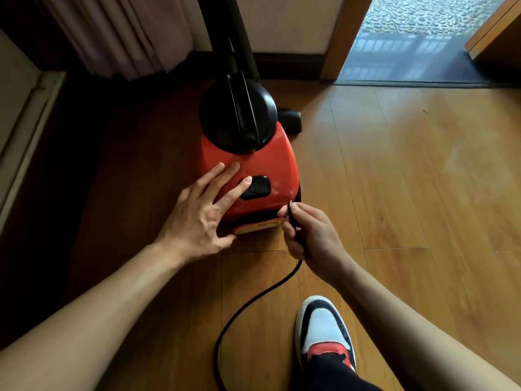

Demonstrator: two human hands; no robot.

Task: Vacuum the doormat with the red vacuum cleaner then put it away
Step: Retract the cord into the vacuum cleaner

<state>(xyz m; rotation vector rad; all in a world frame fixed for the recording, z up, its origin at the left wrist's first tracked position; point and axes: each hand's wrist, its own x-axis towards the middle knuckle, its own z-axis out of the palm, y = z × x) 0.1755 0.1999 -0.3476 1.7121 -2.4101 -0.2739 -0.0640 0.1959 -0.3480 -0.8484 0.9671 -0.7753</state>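
The red vacuum cleaner (270,162) stands on the wooden floor in the middle of the view, with a black dome and black hose rising from its far end. My left hand (200,213) lies flat on its red top with straight fingers, the index fingertip on the black button (258,188). My right hand (310,235) pinches the black power cord (253,300) right at the vacuum's near right corner. The cord curves down across the floor toward the bottom edge. The dark doormat (408,66) lies in the doorway at the upper right.
A curtain (118,35) hangs at the upper left above a dark skirting. A wooden door frame (338,38) borders the doorway. My shoe (324,331) stands on the floor at the bottom right, close to the cord. Dark furniture edges the left side.
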